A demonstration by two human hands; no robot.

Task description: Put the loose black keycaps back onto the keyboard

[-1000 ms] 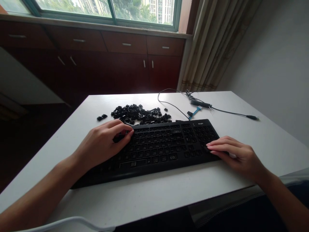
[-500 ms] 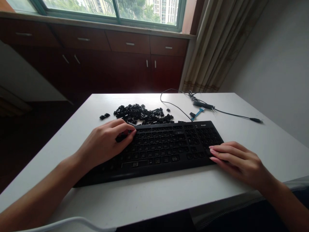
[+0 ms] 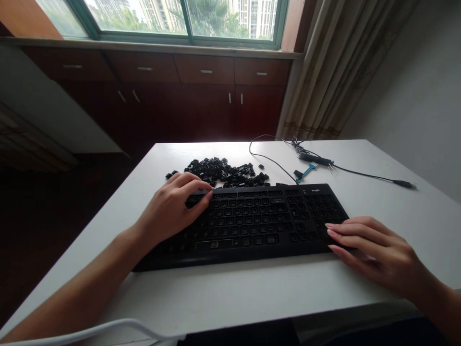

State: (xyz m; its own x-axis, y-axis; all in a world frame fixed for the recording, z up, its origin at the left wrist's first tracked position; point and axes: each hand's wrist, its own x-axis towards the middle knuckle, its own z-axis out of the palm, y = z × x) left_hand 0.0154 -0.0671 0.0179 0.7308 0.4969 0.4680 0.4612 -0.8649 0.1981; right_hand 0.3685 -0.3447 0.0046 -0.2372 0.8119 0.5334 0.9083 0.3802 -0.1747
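A black keyboard [image 3: 252, 221] lies across the white table [image 3: 252, 298], most of its keycaps off and the sockets bare. Just behind it is a pile of loose black keycaps [image 3: 223, 170]. My left hand [image 3: 173, 209] rests on the keyboard's upper left corner, fingers curled down onto the top rows; whether it pinches anything is hidden. My right hand [image 3: 378, 250] lies flat at the keyboard's right end, fingers straight and together, fingertips touching the edge by the number pad.
The keyboard's black cable [image 3: 273, 161] loops across the back of the table to a plug [image 3: 403, 183] at the right. A small blue tool [image 3: 306, 170] lies by the cable. Dark wooden cabinets [image 3: 201, 96] and a curtain [image 3: 334, 72] stand beyond the table.
The view has shifted, so everything sits further right in the frame. My right hand has slid a little toward the table's front edge. My left hand stays on the upper left keys.
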